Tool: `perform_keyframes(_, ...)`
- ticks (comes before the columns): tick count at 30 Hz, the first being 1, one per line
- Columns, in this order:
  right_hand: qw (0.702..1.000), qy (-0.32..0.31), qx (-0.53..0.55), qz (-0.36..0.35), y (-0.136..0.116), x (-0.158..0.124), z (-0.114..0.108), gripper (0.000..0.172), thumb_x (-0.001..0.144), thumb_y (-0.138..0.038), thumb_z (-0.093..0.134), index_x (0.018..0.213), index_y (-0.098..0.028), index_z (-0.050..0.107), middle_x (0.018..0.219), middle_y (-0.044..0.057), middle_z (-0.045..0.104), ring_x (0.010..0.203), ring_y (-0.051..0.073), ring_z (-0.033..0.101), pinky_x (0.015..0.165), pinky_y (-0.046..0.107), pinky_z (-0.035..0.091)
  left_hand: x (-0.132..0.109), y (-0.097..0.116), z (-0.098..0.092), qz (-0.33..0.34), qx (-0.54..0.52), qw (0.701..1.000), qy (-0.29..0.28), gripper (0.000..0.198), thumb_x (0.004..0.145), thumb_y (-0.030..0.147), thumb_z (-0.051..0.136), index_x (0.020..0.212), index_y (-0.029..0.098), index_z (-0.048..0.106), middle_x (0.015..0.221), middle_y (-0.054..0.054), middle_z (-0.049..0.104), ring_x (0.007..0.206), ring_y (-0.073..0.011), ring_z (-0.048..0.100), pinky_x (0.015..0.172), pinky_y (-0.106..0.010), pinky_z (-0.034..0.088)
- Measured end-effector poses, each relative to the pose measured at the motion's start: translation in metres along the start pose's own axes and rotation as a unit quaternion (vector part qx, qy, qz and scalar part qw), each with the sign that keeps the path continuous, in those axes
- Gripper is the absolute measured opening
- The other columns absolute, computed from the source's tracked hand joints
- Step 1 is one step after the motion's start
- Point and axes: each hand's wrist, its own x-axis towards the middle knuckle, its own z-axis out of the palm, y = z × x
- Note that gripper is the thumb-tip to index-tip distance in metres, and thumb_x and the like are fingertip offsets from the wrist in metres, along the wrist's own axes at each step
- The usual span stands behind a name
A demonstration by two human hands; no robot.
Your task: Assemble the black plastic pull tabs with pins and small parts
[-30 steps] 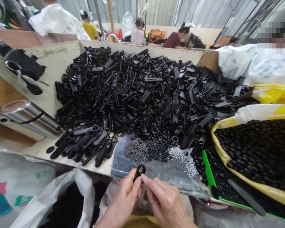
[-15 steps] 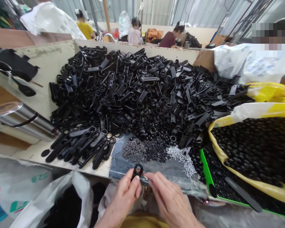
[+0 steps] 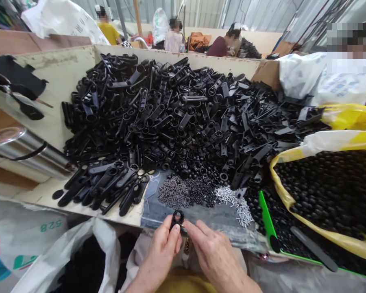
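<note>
Corrugated metal shed [image 3: 256, 16]. Landmark: wide board tray [image 3: 146, 55], cream walls, rust along the back edge.

Beyond the tray: three co-workers, one in a yellow top [image 3: 108, 34], one in a pale top [image 3: 173, 42], one in a dark red top [image 3: 219, 47]. Past its right corner: another person [image 3: 350, 44], partly behind a white sack [image 3: 311, 79].

Right of the tray: yellow-lined bag [image 3: 293, 191] full of black beads [image 3: 326, 187]. Below that, a green-edged bin [image 3: 265, 215] with more beads and a dark flat bar [image 3: 314, 248]. Left of the tray: steel flask [image 3: 21, 152], lying on its side. In front of the tray: open plastic sack [image 3: 100, 244] with dark contents.

In the tray: big loose heap of black plastic handles [image 3: 171, 122], jumbled, some with ring ends. Front edge: grey-blue plastic sheet [image 3: 158, 215] under small piles of dark screws [image 3: 173, 192], black rings [image 3: 201, 191] and silver pins [image 3: 240, 211].

Hands are just in front of the tray's near edge, close together. Left hand [image 3: 157, 256] pinches a black looped part [image 3: 177, 221] upright between thumb and fingers. Right hand [image 3: 213, 254] is curled in, fingertips [image 3: 190, 228] at the part's lower end. Can't tell if it holds anything.
</note>
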Motion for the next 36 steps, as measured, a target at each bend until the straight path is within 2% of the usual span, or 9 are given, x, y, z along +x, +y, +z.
perform_keyframes(8, 0.996, -0.021, -0.084, -0.025, -0.005, 0.012, -0.01, 0.046, 0.085, 0.002, 0.057, 0.125, -0.021, 0.062, 0.087, 0.001, 0.072, 0.065, 0.018, 0.073, 0.052, 0.026, 0.045, 0.003, 0.011, 0.006, 0.054, 0.11, 0.992, 0.008, 0.041, 0.09, 0.059, 0.061, 0.099, 0.02, 0.07, 0.065, 0.002, 0.06, 0.063, -0.0171, 0.056, 0.063, -0.027, 0.048)
perform_keyframes(11, 0.99, -0.025, -0.129, -0.058, -0.008, 0.015, -0.015, 0.037, 0.085, 0.002, 0.06, 0.116, -0.018, 0.062, 0.086, 0.002, 0.071, 0.067, 0.02, 0.074, 0.049, 0.028, 0.045, 0.002, 0.009, 0.007, 0.064, 0.139, 0.986, 0.064, 0.044, 0.087, 0.056, 0.063, 0.111, 0.02, 0.07, 0.095, -0.009, 0.077, 0.094, -0.0262, 0.069, 0.082, -0.033, 0.054)
perform_keyframes(14, 0.973, -0.021, -0.203, -0.103, -0.016, 0.014, -0.017, 0.029, 0.081, 0.002, 0.062, 0.104, -0.015, 0.063, 0.084, 0.005, 0.071, 0.061, 0.022, 0.07, 0.044, 0.031, 0.044, 0.003, 0.005, 0.006, 0.092, 0.195, 0.973, 0.084, 0.046, 0.088, 0.053, 0.057, 0.117, 0.019, 0.069, 0.121, -0.016, 0.076, 0.116, -0.0308, 0.068, 0.097, -0.038, 0.052)
perform_keyframes(17, 0.96, -0.013, -0.247, -0.129, -0.028, 0.013, -0.019, 0.025, 0.08, 0.001, 0.062, 0.101, -0.011, 0.064, 0.082, 0.009, 0.071, 0.059, 0.023, 0.067, 0.043, 0.032, 0.044, 0.006, 0.005, 0.002, 0.152, 0.271, 0.95, 0.029, 0.037, 0.093, 0.049, 0.048, 0.106, 0.021, 0.069, 0.103, -0.013, 0.081, 0.094, -0.0283, 0.075, 0.084, -0.036, 0.056)
perform_keyframes(20, 0.961, -0.016, -0.257, -0.103, -0.038, 0.014, -0.024, 0.017, 0.082, -0.002, 0.063, 0.098, -0.008, 0.065, 0.077, 0.011, 0.07, 0.06, 0.024, 0.067, 0.042, 0.031, 0.045, 0.009, 0.007, -0.001, 0.211, 0.313, 0.926, -0.011, 0.028, 0.093, 0.044, 0.048, 0.097, 0.025, 0.069, 0.083, -0.007, 0.082, 0.074, -0.0253, 0.076, 0.067, -0.03, 0.055)
perform_keyframes(26, 0.973, 0.01, -0.221, -0.072, -0.046, 0.004, -0.037, 0.017, 0.081, -0.007, 0.065, 0.096, -0.013, 0.065, 0.075, 0.008, 0.071, 0.058, 0.022, 0.067, 0.038, 0.029, 0.044, -0.004, 0.014, 0.006, 0.278, 0.287, 0.915, 0.059, 0.025, 0.092, 0.039, 0.056, 0.105, 0.028, 0.074, 0.092, -0.005, 0.084, 0.081, -0.0268, 0.078, 0.073, -0.029, 0.055)
perform_keyframes(29, 0.976, 0.048, -0.209, -0.037, -0.047, -0.009, -0.038, 0.02, 0.083, -0.007, 0.059, 0.097, -0.018, 0.065, 0.073, 0.005, 0.072, 0.048, 0.019, 0.064, 0.034, 0.03, 0.037, -0.003, 0.03, -0.005, 0.277, 0.311, 0.904, 0.094, 0.026, 0.09, 0.04, 0.057, 0.107, 0.028, 0.073, 0.09, -0.005, 0.082, 0.081, -0.0282, 0.076, 0.072, -0.031, 0.052)
perform_keyframes(33, 0.986, 0.084, -0.142, -0.018, -0.009, -0.016, -0.063, 0.017, 0.094, -0.018, 0.055, 0.103, -0.027, 0.065, 0.077, 0.0, 0.075, 0.053, 0.018, 0.068, 0.042, 0.027, 0.04, 0.013, 0.051, -0.026, 0.183, 0.312, 0.911, 0.197, 0.028, 0.088, 0.048, 0.06, 0.102, 0.027, 0.071, 0.068, -0.001, 0.072, 0.072, -0.0255, 0.068, 0.064, -0.028, 0.046)
perform_keyframes(36, 0.973, 0.184, -0.111, 0.087, 0.057, -0.014, -0.097, 0.024, 0.102, -0.035, 0.049, 0.112, -0.025, 0.069, 0.093, 0.006, 0.08, 0.073, 0.022, 0.076, 0.059, 0.029, 0.05, 0.01, 0.053, -0.019, 0.144, 0.094, 0.979, 0.109, 0.042, 0.083, 0.059, 0.067, 0.105, 0.024, 0.067, 0.074, 0.001, 0.069, 0.069, -0.0177, 0.06, 0.063, -0.023, 0.046)
